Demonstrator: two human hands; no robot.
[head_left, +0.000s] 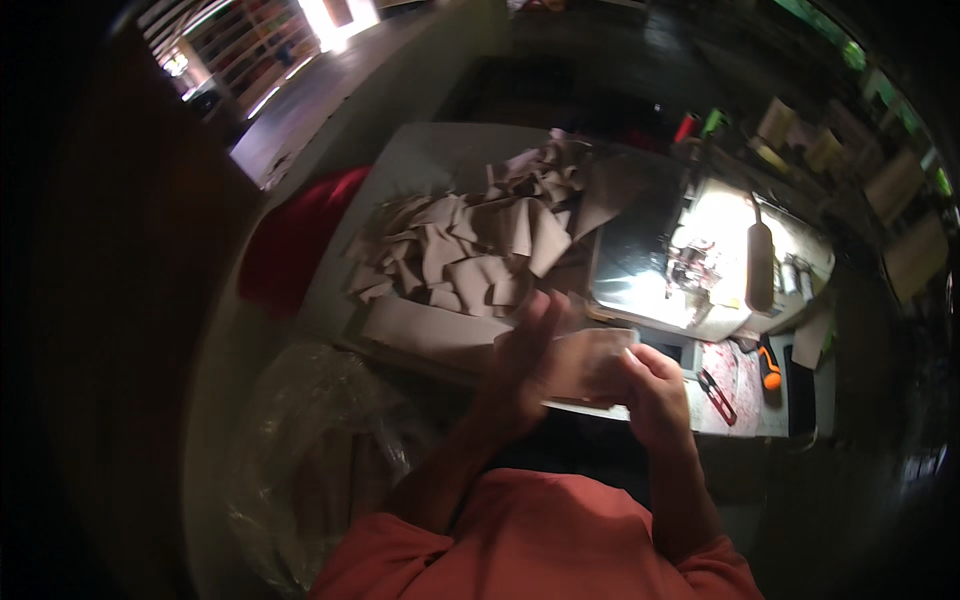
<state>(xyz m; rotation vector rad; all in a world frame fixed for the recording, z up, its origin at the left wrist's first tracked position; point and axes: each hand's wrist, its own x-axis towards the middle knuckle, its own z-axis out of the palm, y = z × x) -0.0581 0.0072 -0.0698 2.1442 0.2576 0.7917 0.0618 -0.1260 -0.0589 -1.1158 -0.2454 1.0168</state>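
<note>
My right hand [660, 390] pinches the right end of a flat beige fabric piece [590, 365], thumb on top, above the table's front edge. At the other end of that piece is my left hand [525, 350], raised and smeared by motion; whether it grips the fabric cannot be made out. Beyond my hands lies a loose heap of beige fabric pieces [450, 240]. A longer folded beige fabric strip [430, 332] rests in front of the heap, left of my left hand.
At the right stands a brightly lit sewing machine [745, 265]. Near it on the table [420, 145] lie red-handled thread snips [717, 397] and an orange-ended tool [770, 378]. Thread cones [778, 122] stand behind. A clear plastic bag [310, 450] hangs lower left; red cloth [300, 240] lies beyond it.
</note>
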